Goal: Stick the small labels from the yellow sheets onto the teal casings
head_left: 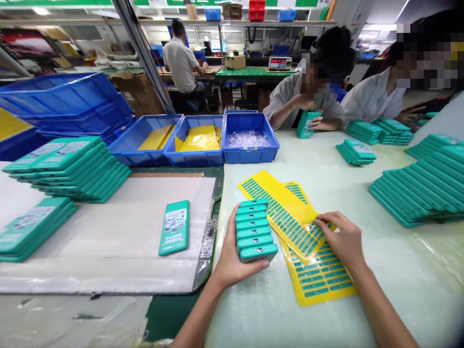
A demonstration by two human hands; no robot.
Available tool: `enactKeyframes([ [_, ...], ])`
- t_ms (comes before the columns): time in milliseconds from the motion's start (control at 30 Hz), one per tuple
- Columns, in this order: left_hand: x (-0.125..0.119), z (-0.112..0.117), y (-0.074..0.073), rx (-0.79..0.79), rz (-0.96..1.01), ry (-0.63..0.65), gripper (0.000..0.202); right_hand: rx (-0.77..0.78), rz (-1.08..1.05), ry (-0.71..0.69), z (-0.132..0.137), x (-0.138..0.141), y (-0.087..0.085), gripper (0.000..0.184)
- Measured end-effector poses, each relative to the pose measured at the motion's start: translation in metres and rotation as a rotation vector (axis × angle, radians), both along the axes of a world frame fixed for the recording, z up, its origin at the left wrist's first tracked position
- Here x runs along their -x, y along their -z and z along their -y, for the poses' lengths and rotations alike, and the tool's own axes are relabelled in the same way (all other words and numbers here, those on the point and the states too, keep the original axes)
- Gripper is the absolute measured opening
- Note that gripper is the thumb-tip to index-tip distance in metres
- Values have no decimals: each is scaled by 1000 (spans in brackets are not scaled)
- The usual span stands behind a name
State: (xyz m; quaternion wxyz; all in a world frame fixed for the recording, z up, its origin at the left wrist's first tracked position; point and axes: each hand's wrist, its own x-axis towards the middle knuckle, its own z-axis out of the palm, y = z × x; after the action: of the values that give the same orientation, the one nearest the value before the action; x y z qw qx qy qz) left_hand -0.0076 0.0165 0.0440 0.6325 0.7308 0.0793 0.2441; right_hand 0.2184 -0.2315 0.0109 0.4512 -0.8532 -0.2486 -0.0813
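Towards four o'clock, the pale green tabletop (384, 295) I'm standing by catches a soft shine. A slanting metal post (139, 48) rises at eleven, and near it, around ten, sit brown cardboard boxes (136, 94). High up, a long shelf (239, 23) runs from ten past twelve to beyond one, carrying a red bin (256, 10) at twelve. Beneath it I see a green-topped workbench (250, 73), with a dark stool (243, 103) below and a lit screen (219, 46) behind. At two, a strip light (402, 9) glows white overhead.

Single head-worn view, forward and down across the worktable (398, 263), hands (344, 241) close by.
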Motion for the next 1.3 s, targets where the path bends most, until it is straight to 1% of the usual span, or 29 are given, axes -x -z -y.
enactKeyframes([
  [100, 1, -1, 4, -40, 1, -15, 145, -83, -11, 47, 4, -5, -8, 34],
  [167, 3, 0, 7, -35, -1, -8, 147, -61, 32, 55, 5, -9, -11, 30],
  [233, 4, 1, 9, -19, -11, -2, 148, 36, 134, -30, 4, -12, -11, 23],
  [300, 5, 2, 11, -4, -21, -3, 148, 128, 214, -166, 3, -13, -11, 23],
  [333, 5, 3, 11, 4, -25, -5, 148, 141, 217, -210, 2, -13, -12, 24],
  [367, 5, 3, 12, 11, -29, -6, 148, 117, 182, -207, 1, -12, -16, 23],
  [400, 5, 4, 12, 17, -30, -5, 149, 55, 126, -151, -2, -9, -21, 21],
  [467, 5, 5, 12, 25, -22, -8, 150, -136, -51, 17, -12, -1, -40, 23],
  [500, 4, 5, 12, 27, -16, -6, 150, -233, -158, 88, -19, 4, -52, 27],
  [533, 4, 6, 13, 30, -6, -2, 150, -313, -261, 126, -29, 11, -67, 32],
  [567, 4, 6, 13, 32, 4, 3, 151, -356, -341, 114, -40, 18, -81, 35],
  [633, 4, 6, 14, 33, 18, 13, 152, -388, -435, 20, -67, 34, -109, 36],
  [700, 4, 6, 16, 27, 17, 14, 155, -420, -478, -98, -94, 49, -129, 31],
  [733, 5, 7, 16, 19, 11, 15, 156, -430, -486, -131, -107, 57, -135, 29],
  [800, 5, 8, 16, 10, 3, 17, 156, -439, -492, -150, -128, 69, -140, 27],
  [900, 4, 9, 14, 7, 36, 21, 152, -454, -473, -112, -144, 83, -137, 27],
  [1000, 2, 9, 12, -29, 77, 1, 152, -489, -430, -40, -147, 92, -134, 29],
  [1067, 2, 8, 11, -51, 78, -9, 155, -482, -439, -24, -148, 96, -134, 32],
  [1200, 2, 7, 11, -64, 45, -10, 160, -382, -483, -32, -147, 103, -135, 35],
  [1300, 3, 7, 11, -67, 33, -4, 162, -339, -478, -26, -146, 103, -137, 33],
])
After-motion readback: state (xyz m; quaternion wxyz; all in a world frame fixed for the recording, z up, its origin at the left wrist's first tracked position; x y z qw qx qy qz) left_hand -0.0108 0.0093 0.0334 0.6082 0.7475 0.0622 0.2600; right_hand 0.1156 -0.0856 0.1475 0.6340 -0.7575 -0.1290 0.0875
